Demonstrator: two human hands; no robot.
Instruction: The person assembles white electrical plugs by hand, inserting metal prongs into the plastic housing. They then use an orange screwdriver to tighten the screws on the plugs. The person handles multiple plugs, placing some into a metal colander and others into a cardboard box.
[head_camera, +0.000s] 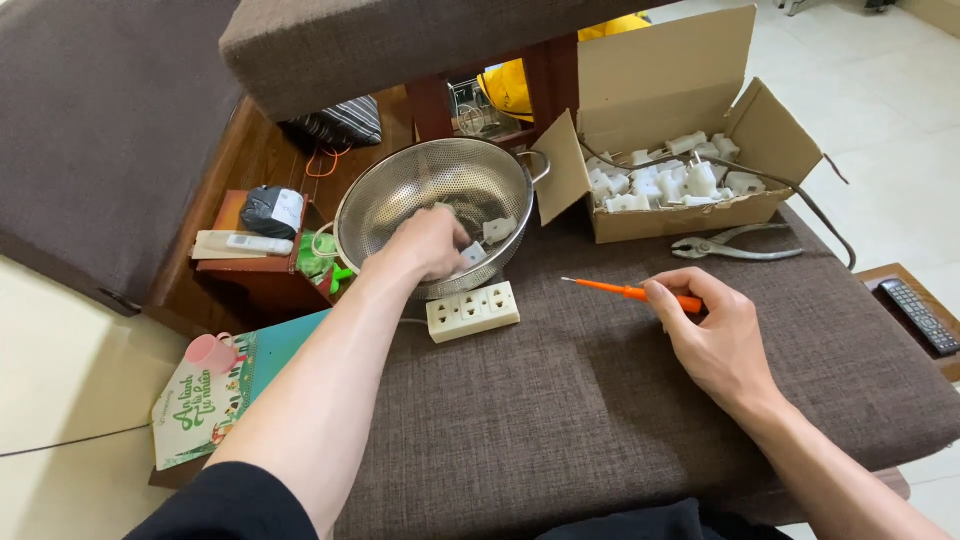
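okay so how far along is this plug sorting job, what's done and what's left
Done: a few white plug parts lie in the metal colander. In hand: the left hand reaches into the colander; the right hand holds an orange screwdriver. Left: the cardboard box holds many white plugs.

Bright even daylight, glare on floor tiles (880, 60) top right, soft shadows, sharp focus, slight wide-angle edge distortion.
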